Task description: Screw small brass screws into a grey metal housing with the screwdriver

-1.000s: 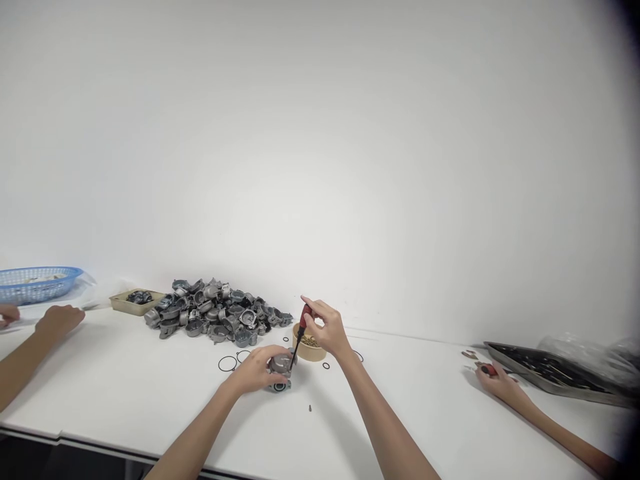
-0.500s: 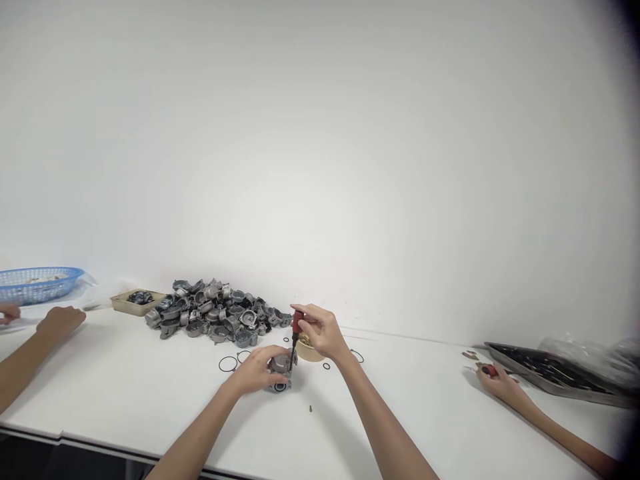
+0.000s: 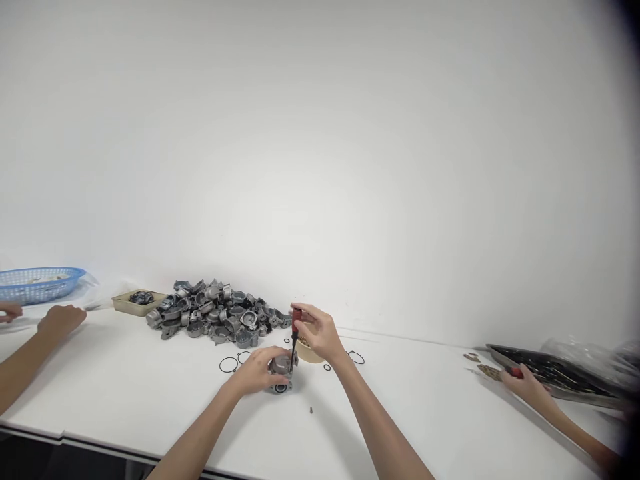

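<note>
Desk (image 3: 125, 393) surface is white and runs against a bare white wall; my left hand (image 3: 257, 373) has its fingers closed over a grey metal housing (image 3: 280, 375) lying on it, while my right hand (image 3: 317, 331) pinches the red handle of a screwdriver (image 3: 295, 337) held upright with its tip on that housing. Behind the housing I note a heap of metal castings (image 3: 215, 313), a tan bowl (image 3: 310, 352) partly hidden by my right hand, several black O-rings (image 3: 229, 365) and one loose screw (image 3: 311, 410). Co-workers' hands sit at far left (image 3: 60, 319) near a blue basket (image 3: 37, 283) and at far right (image 3: 523, 385) by a dark tray (image 3: 565, 377).
</note>
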`<state>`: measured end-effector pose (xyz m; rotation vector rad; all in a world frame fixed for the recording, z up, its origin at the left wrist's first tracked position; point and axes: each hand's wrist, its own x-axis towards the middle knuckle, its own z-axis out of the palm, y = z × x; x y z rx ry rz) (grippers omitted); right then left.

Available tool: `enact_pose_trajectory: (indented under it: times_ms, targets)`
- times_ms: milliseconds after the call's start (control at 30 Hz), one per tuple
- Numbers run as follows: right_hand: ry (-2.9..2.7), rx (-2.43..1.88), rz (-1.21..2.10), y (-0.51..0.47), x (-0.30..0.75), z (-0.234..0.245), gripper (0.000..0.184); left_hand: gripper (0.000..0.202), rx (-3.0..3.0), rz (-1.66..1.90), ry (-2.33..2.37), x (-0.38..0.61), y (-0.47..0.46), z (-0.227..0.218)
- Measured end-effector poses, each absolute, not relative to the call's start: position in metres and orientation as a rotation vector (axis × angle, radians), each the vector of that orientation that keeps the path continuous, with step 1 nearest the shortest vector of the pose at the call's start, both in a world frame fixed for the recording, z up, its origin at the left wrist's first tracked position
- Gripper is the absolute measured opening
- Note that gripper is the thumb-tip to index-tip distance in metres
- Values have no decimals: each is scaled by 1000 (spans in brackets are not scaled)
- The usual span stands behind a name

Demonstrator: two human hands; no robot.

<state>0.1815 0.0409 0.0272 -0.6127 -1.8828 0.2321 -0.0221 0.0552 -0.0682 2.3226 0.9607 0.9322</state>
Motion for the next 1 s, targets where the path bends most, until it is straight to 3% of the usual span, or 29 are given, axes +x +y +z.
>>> enact_pose_trajectory:
  times_ms: [567,1000]
  targets:
    - [-1739,-628,296,40,187,23,23,52,2311,972,888,-21,51,-62]
    - [-1768,-554,539,39,185,23,33,53,2310,961,934,-20,51,-63]
